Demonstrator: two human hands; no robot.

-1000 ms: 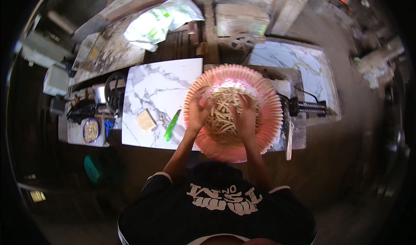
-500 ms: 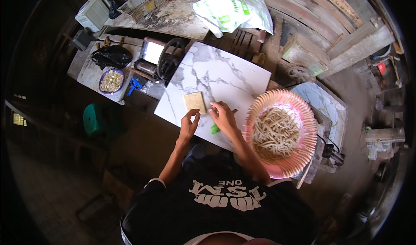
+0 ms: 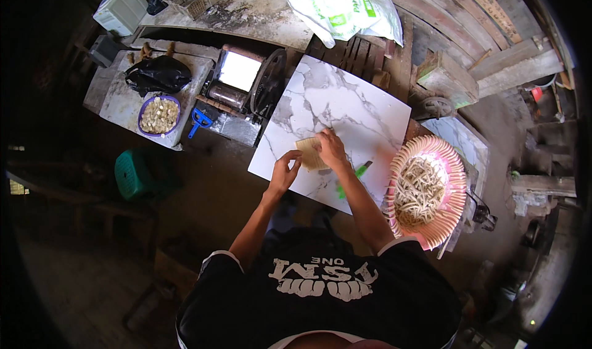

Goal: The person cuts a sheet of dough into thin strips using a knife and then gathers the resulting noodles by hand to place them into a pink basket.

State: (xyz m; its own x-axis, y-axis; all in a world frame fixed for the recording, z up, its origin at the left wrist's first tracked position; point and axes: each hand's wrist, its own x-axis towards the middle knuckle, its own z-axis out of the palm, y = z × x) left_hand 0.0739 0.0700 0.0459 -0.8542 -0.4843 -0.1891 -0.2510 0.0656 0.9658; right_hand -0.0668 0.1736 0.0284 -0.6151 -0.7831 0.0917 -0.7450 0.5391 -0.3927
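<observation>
A thin tan square piece (image 3: 312, 155), its material unclear, lies near the front edge of the marble-patterned tabletop (image 3: 345, 102). My left hand (image 3: 285, 171) pinches at its left edge with bent fingers. On its right edge, my right hand (image 3: 333, 149) has its fingers curled over the far corner and hides part of it. Beneath and beside my right forearm rests a green tool (image 3: 361, 172) with a dark end; the forearm covers its middle.
A pink ribbed basket (image 3: 459, 191) of pale strips stands to the right of the tabletop. At left are a hand-wheel roller machine (image 3: 243, 80), a blue scraper (image 3: 198, 122) and a purple bowl (image 3: 142, 117) of pale pieces. A green stool (image 3: 132, 175) stands on the floor; a white sack (image 3: 345, 12) lies behind.
My hands have moved from just in front of the tan square onto its two sides, the right one reaching its far corner. The whole view has shifted, so the table appears farther right.
</observation>
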